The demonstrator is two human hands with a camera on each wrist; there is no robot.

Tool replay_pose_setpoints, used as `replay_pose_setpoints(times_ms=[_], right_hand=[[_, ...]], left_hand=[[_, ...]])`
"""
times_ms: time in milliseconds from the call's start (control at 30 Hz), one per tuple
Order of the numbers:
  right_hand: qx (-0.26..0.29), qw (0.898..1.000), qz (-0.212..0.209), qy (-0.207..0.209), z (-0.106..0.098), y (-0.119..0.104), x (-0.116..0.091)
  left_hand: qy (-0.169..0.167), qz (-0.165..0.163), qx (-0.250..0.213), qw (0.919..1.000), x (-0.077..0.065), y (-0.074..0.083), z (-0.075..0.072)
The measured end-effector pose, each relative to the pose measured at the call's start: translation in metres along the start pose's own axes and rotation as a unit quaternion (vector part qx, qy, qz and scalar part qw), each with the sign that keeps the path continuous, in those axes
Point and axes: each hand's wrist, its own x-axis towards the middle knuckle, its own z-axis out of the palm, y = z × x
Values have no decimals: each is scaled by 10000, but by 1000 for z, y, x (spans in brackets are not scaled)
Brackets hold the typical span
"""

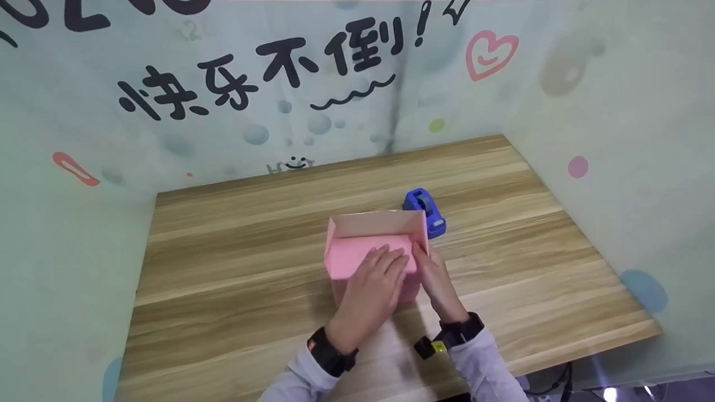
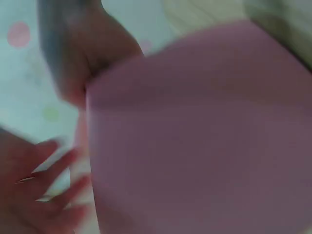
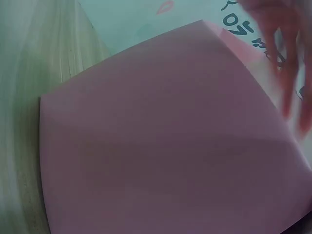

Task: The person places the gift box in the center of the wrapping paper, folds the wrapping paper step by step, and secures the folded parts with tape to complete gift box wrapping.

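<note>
A pink paper box [image 1: 343,262] stands on the table in front of me, its top raised in upright flaps around a pink panel. My left hand [image 1: 375,282] lies over that panel, fingers extended and touching it. At the box's right side, my right hand [image 1: 441,285] pinches the side flap, thumb on the inner face. The left wrist view is filled by a pink box wall [image 2: 195,146], with blurred spread fingers at lower left. In the right wrist view another broad pink face [image 3: 161,122] hides most of what lies behind. The box's inside is hidden.
A blue tape dispenser [image 1: 433,220] sits just behind the box's right corner. The wood-grain table [image 1: 234,262] meets printed wall sheets [image 1: 335,128] at the back and both sides. Black straps with small cameras [image 1: 332,352] circle both wrists.
</note>
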Motion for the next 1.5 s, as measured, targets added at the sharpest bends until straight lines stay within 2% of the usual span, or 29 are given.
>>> replay_pose_setpoints(times_ms=[67,100,167,267,433,567,633,767,833,900,967,1033,1100,1200,1267,1300,1333,1367,1433,1467,1500], right_hand=[[-125,9998,18,126,2,-1,1],[-201,9996,65,179,2,-2,1],[-304,9993,139,169,3,-4,2],[-558,9983,148,86,0,-6,4],[-1238,9922,-132,-43,-9,-14,8],[-1699,9843,-410,-226,-14,-31,13],[-2049,9761,-633,-355,-15,-45,17],[-2790,9528,-1038,-597,-20,-77,21],[-3020,9441,-1214,-529,-25,-95,22],[-3089,9410,-1306,-443,-30,-112,21],[-2950,9452,-1329,-443,-35,-121,20],[-2625,9558,-1170,-613,-39,-115,17],[-2060,9704,-899,-886,-38,-94,14],[-1136,9870,-229,-1114,-28,-50,12],[-668,9931,39,-967,-19,-25,10],[-473,9952,129,-850,-14,-16,9],[-293,9969,171,-710,-10,-9,8],[-140,9981,178,-576,-6,-4,7],[3,9994,58,-334,-2,3,5],[61,9995,7,-304,-1,4,5],[106,9995,-35,-306,0,5,5]], left_hand=[[-878,-133,523,9947,0,5,8],[-1167,-215,789,9898,0,6,12],[-1451,-422,994,9835,0,8,15],[-1704,-573,1027,9783,3,8,16],[-1726,-599,1078,9772,5,9,17],[-1457,-528,1285,9795,3,10,17],[-1259,-461,1407,9809,2,11,18],[-854,-345,1524,9840,0,11,20],[-816,-341,1494,9848,0,11,21],[-914,-383,1404,9851,0,11,21],[-1048,-444,1283,9852,1,11,19],[-1202,-512,1137,9849,2,11,17],[-1325,-553,941,9852,4,12,14],[-1487,-628,419,9860,5,9,9],[-1244,-759,-339,9887,4,5,5],[-929,-896,-833,9881,3,2,4],[-478,-1041,-1339,9844,0,-1,2],[41,-1159,-1747,9778,-3,-5,1],[1224,-1454,-2287,9548,-10,-15,-3],[1668,-1687,-2323,9433,-14,-21,-4],[1889,-2023,-2242,9344,-18,-27,-7]])
